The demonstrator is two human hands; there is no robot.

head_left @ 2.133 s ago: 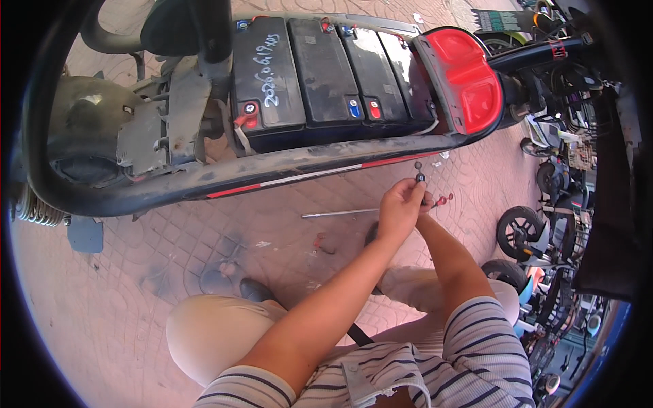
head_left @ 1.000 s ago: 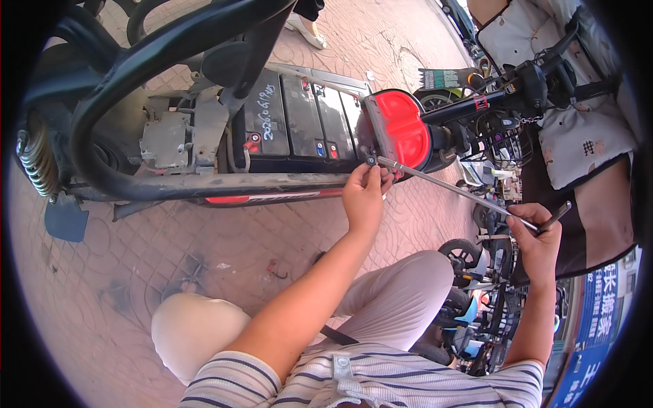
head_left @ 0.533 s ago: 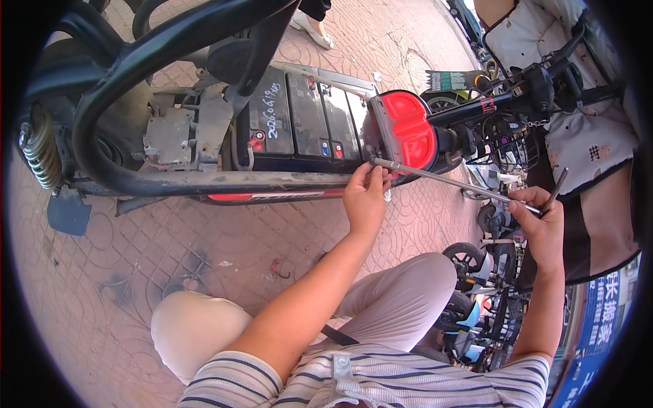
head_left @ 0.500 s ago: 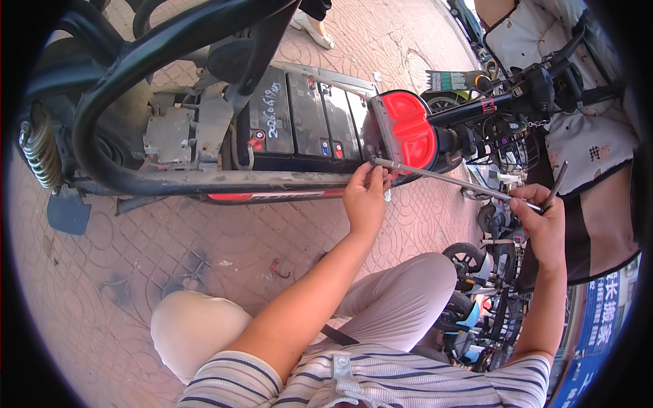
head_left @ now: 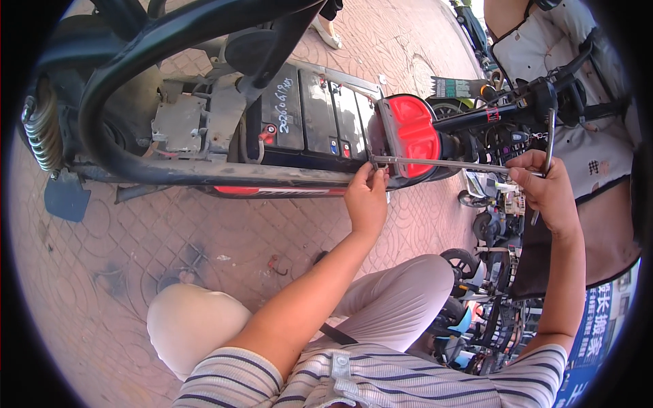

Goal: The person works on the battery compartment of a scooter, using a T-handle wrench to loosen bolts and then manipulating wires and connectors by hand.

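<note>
My right hand [head_left: 547, 190] is closed around the T-handled wrench [head_left: 462, 164], right where its slim, shiny metal shaft meets the thin crossbar; the bar's 2 ends poke out above and below my grip. The shaft runs straight and almost level to my left, across the near edge of the red tray [head_left: 411, 132], which is glossy moulded plastic with rounded hollows. Its far end sits at the near corner of the battery row [head_left: 320, 119], just beside the tray.

My left hand [head_left: 367, 204] is narrow there, thumb and fingertips bunched at the wrench's end; I can't tell whether they pinch the shaft or some small part.

The batteries are flat-topped black slabs packed side by side, dusty and dull, with pale handwriting on 1 and small red and blue terminals. Along their near side runs the frame [head_left: 258, 175], a round black tube filmed with dirt, bending up at the left past a pitted grey metal plate [head_left: 178, 126] and a ribbed coil spring [head_left: 42, 139]. Below lies rough, pinkish patterned paving [head_left: 224, 231].
</note>
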